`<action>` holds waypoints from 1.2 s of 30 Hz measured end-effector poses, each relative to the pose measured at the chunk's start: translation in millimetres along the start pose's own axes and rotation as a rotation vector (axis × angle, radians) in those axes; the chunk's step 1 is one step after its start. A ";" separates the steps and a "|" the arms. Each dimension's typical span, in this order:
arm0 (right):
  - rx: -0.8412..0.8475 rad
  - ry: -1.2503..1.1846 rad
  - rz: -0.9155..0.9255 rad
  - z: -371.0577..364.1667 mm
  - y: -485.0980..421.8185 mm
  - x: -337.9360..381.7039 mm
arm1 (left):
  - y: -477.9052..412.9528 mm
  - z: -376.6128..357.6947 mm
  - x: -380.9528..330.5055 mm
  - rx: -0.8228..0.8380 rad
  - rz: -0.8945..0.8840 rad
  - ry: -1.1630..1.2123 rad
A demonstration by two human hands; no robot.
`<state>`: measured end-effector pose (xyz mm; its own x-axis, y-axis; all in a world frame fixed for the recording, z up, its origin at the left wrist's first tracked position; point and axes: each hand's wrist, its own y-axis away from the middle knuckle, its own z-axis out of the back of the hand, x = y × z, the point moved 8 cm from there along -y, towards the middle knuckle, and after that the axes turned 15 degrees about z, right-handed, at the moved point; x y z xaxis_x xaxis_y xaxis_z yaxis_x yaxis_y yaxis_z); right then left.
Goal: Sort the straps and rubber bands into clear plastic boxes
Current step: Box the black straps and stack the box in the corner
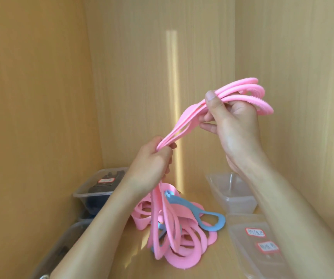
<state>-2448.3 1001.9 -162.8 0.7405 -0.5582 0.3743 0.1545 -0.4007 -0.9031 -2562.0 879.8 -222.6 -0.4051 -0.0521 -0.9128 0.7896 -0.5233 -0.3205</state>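
- Both hands are up over the table [122, 258], and a bunch of pink straps [184, 121] is stretched between them, clear of the surface.
- The right hand [236, 125] pinches the upper loops: thumb pressed on top, fingers [209, 117] curled underneath, and the ribbed ends fan out past the knuckles.
- The left hand [152, 164] is closed in a fist round the middle of the bunch. The lower loops dangle from it down to the pile [184, 252].
- That pile lies between the boxes. It is mostly pink, with a blue strap [210, 218] lying across it.
- To the right, an open clear box [238, 200] stands with nothing visible inside, and labelled lids [262, 256] lie in front of it. To the left sits a closed box [93, 190] with dark contents.
- This looks like the gathering step: pinks are being pulled free of the mixed heap and lined up.
- The next move calls for lifting the hanging loops clear of the pile so no blue one rides along. After that, fold the bunch short enough to fit and lower it into the open box.
- The loops are soft and springy, so expect them to spread once released.
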 end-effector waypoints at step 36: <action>0.579 -0.028 -0.555 9.8 117.1 -35.0 | 14.5 11.1 -19.0 -0.043 -0.119 0.267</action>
<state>-2449.7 981.7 -283.7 0.4713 -0.3666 0.8021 0.8139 -0.1697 -0.5557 -2548.0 863.7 -207.1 -0.3646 0.2357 -0.9008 0.7652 -0.4754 -0.4342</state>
